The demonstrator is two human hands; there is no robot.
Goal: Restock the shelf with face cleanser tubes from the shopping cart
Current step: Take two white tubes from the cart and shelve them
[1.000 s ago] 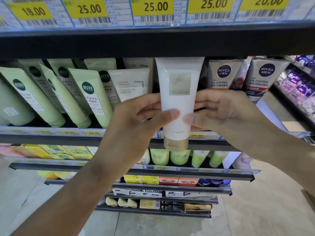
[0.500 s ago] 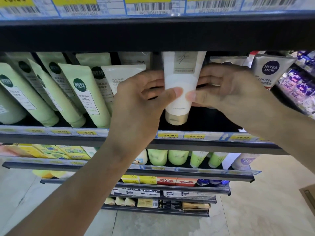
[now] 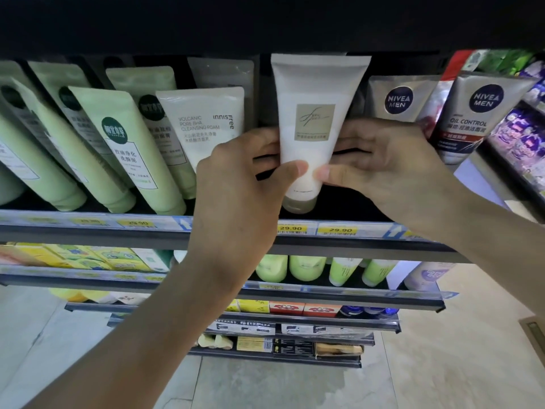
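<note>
A stocked shelf (image 3: pixel 88 228) of facial cleansers fills the view, its front rail lined with yellow price tags, green tubes (image 3: pixel 124 149) leaning in rows at left, an innisfree tube (image 3: pixel 203 125) beside them and Nivea Men tubes (image 3: pixel 483 113) at right. In the dark gap between the innisfree and Nivea rows stands a white face cleanser tube (image 3: pixel 312 128), cap down and crimped end up, its long axis close to vertical, label facing out. Its cap appears to sit at or just above the shelf floor, behind the rail; contact cannot be confirmed. Both hands reach up from below and bracket the tube's lower half. The left hand (image 3: pixel 236 184) holds it from the left, thumb across the front and fingers curled behind; the right hand (image 3: pixel 392 169) mirrors it from the right, thumb tip almost meeting the other. Each is equally close, so the tube lies directly between them and slightly above the palms. The placement looks nearly complete: what remains, by appearance, is settling the cap down and letting go without tipping the tube forward.
</note>
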